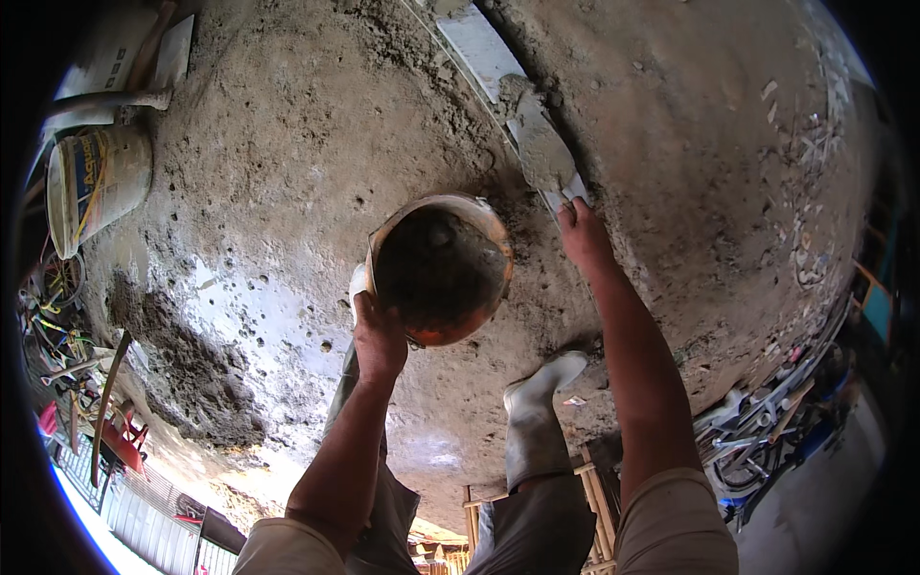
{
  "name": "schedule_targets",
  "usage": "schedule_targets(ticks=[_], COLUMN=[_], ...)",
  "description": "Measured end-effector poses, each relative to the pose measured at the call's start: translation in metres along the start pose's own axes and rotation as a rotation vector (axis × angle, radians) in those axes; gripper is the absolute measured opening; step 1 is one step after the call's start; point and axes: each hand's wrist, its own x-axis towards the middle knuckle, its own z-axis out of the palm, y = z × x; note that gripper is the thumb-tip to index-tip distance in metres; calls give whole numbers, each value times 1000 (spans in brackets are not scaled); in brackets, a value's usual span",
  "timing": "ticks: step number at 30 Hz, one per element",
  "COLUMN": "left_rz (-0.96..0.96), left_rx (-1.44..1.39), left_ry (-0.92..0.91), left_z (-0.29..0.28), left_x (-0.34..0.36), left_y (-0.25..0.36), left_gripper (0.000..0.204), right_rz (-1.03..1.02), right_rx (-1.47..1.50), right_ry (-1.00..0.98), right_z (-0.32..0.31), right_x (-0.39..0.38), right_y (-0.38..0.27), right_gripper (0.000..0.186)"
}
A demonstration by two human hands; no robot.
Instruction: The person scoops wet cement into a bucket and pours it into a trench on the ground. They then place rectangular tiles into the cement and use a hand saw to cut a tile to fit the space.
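My left hand (379,337) is closed on the rim of a round bucket (496,273) in front of my legs. The bucket's inside is dark, with an orange patch low on its wall; I cannot make out what it contains. Further right, my right hand (586,236) has its fingers closed at the near end of a pale flat strip (544,153) smeared with wet grey mortar. Another pale strip (481,50) lies in line beyond it, and a lump of mortar (516,88) sits where the two meet. A thin taut string (450,59) runs along their left side.
Rough, muddy ground (287,134) surrounds me. A pale bucket (100,187) lies tilted at the far left. Dark soil (192,369) is heaped at left. Tools and scraps (767,431) are piled at lower right. My boot (537,402) stands behind the strip.
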Motion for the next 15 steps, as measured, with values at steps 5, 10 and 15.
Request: schedule_targets(ticks=[5, 10, 15], left_rz=[13, 20, -1], left_rx=[31, 49, 51], left_ry=[22, 19, 6], left_z=[-5, -2, -6], left_x=[-2, -3, -6], left_y=[2, 3, -2], left_gripper=[21, 22, 22], right_rz=[40, -80, 2], right_rx=[35, 18, -68], right_ry=[29, 16, 41], right_z=[-2, -24, -2], right_x=[-19, 13, 0], right_y=[-9, -42, 5], right_gripper=[49, 49, 48])
